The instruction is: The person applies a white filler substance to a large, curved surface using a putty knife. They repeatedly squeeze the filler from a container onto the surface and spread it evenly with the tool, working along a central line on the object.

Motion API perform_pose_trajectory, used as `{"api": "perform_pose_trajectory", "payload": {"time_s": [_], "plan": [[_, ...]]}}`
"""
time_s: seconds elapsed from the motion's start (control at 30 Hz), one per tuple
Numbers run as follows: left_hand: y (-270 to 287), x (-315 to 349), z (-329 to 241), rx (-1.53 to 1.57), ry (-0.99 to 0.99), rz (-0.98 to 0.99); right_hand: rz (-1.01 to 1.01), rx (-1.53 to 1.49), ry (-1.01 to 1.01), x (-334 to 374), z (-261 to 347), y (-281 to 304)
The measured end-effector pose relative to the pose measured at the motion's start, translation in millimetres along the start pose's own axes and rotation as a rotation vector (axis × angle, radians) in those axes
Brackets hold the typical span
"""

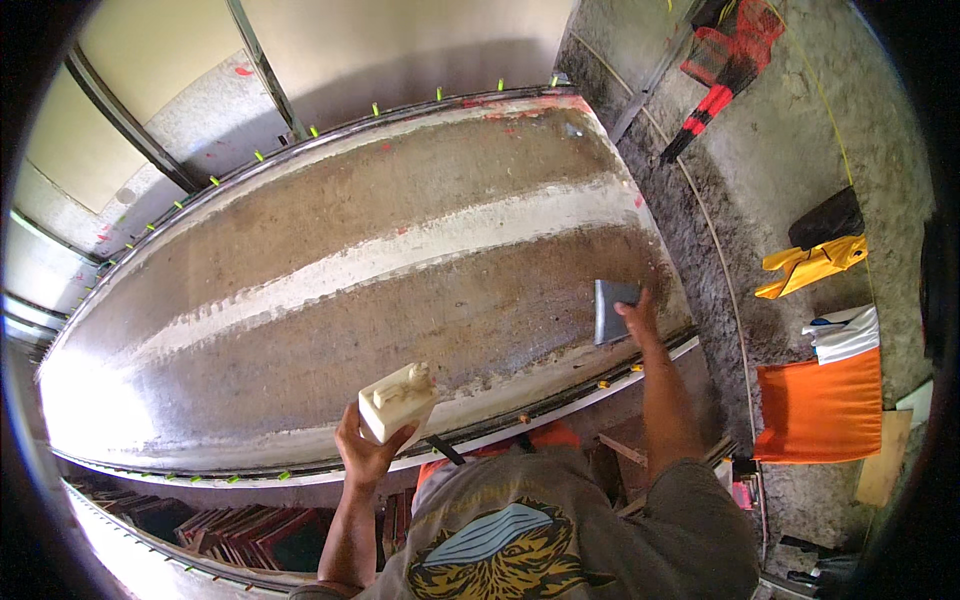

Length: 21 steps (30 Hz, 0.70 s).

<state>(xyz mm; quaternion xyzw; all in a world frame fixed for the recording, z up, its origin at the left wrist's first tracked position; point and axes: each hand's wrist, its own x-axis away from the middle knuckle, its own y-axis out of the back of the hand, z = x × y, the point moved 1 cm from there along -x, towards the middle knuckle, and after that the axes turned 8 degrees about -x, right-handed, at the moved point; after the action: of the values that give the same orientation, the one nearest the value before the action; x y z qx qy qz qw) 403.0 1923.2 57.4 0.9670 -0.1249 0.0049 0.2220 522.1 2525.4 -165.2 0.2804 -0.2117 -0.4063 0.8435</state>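
A long upturned boat hull (480,280), patchy brown and grey with whitish bands, stretches before me. In my left hand (370,445) is a cream rectangular block (395,405) with a lumpy cream mass on its top. It is held by its sides, just over the hull's near edge. My right hand (638,315) grips a flat grey spreader (612,312) by its right side, low over the right end of the hull. Whether the spreader's far edge touches the surface, I cannot tell.
Green and orange clips line the hull's rims. Past its right end, an orange cloth (820,410), yellow gloves (815,268) and a red net-like item (735,50) hang on a rough grey wall. Several dark panels (260,535) stand stacked below the near rim.
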Motion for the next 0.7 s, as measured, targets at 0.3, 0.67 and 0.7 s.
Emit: {"api": "perform_pose_trajectory", "payload": {"time_s": [0.3,0.67,0.7], "plan": [[-76.1,-0.7,-49.1,-0.146,0.001,-0.015,0.232,0.035,0.314,48.6,106.8,-65.3],[-260.0,-43.4,-117.5,-0.763,-0.201,0.248,-0.127,-0.19,-0.017,-78.5,-4.8,173.2],[-275.3,-48.1,-124.3,-0.797,-0.184,0.311,-0.125,-0.178,-0.024,-78.0,-14.1,184.1]]}}
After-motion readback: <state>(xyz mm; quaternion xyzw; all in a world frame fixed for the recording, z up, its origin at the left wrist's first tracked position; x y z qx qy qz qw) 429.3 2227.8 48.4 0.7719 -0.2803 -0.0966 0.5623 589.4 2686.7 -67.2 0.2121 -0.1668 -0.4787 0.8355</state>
